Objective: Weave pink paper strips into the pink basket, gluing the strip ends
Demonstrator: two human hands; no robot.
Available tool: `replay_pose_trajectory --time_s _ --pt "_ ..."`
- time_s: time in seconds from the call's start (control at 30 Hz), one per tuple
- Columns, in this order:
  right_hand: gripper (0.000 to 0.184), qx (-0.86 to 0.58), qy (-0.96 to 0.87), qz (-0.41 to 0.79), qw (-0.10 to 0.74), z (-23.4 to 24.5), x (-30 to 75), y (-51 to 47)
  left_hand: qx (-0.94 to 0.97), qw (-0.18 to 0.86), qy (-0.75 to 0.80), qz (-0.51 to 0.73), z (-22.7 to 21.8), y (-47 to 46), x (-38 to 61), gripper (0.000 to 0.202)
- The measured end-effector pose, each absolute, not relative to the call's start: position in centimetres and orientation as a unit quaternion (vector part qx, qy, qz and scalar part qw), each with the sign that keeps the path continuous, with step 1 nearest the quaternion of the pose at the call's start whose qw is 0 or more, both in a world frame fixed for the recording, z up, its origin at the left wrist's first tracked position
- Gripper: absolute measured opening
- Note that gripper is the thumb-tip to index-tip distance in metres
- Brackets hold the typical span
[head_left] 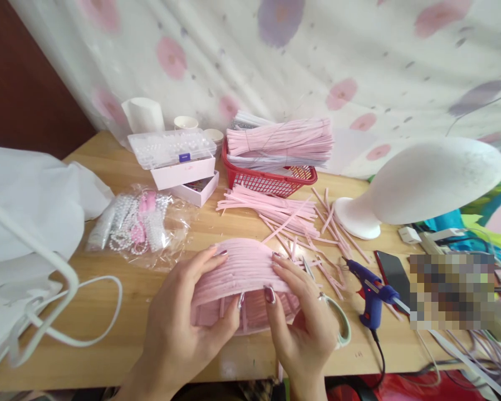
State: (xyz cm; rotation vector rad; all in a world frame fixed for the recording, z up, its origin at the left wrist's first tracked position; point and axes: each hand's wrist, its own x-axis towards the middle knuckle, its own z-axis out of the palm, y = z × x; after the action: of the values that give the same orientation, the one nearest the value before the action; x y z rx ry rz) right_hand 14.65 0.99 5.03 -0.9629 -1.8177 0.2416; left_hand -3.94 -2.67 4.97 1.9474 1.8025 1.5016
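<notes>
A rounded, hollow shell of pink pipe cleaners (242, 267) is held up near the table's front edge. Its rows lie side by side, and the open underside faces me, with strips showing inside. My left hand (183, 306) grips its left side, thumb at the lower rim and fingers over the top. On the right, my right hand (303, 312) grips it the same way. Scissors with pale green handles (343, 320) lie beside my right hand, partly hidden by it. Farther right rests a blue glue gun (369, 292) with a small red light and a white glue stick.
Loose pink pipe cleaners (271, 209) lie behind the shell. A red basket (271, 182) holds more bundles. Bagged pearl beads (136, 223), a bead box (171, 147), a white foam head (434, 181), a phone (394, 275) and a white cable (119, 298) surround the work area.
</notes>
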Motion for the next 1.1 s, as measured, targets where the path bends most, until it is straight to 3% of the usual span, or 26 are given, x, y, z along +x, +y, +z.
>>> replay_pose_trajectory --time_s 0.33,0.53,0.77,0.9,1.1 --pt "0.035 -0.441 -0.730 0.085 0.516 3.9 15.2 1.5 0.677 0.100 0.539 0.492 3.6 -2.7 -3.9 0.073" --pt "0.031 -0.434 -0.737 0.059 0.516 3.5 15.1 1.9 0.645 0.125 0.564 0.501 3.4 -3.0 -3.3 0.057" --pt "0.033 -0.433 -0.737 0.047 0.516 3.0 15.3 2.2 0.611 0.149 0.571 0.528 2.1 -2.7 -3.7 0.059" --pt "0.031 -0.441 -0.730 0.041 0.520 2.8 15.4 2.3 0.606 0.157 0.531 0.571 1.5 -2.2 -4.3 0.045" --pt "0.026 -0.455 -0.715 0.037 0.529 2.9 15.2 2.5 0.565 0.061 0.483 0.666 2.9 -1.5 -4.5 0.028"
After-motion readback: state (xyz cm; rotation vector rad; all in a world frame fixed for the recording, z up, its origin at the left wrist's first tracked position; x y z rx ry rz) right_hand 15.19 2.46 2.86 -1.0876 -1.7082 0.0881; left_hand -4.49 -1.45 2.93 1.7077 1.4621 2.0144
